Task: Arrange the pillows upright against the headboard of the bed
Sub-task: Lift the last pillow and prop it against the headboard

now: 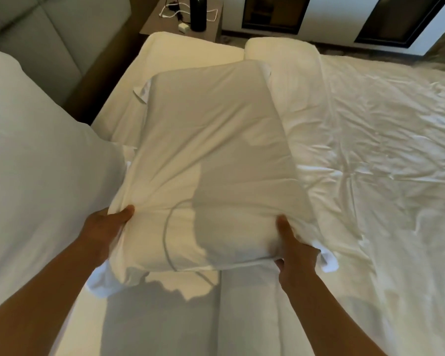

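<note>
A white pillow [206, 160] lies lengthwise in front of me, raised slightly over the bed. My left hand [106, 227] pinches its near left corner and my right hand [296, 250] grips its near right corner. Another white pillow [31, 150] stands at the left, leaning toward the grey padded headboard [49, 34]. A further pillow [280, 52] lies flat at the far side of the mattress, partly hidden by the held one.
The bed [383, 176] is covered with a wrinkled white sheet to the right. A brown nightstand [165, 21] at the top holds a dark cylindrical object [197, 11], a white cable and a small charger. Dark cabinets stand along the far wall.
</note>
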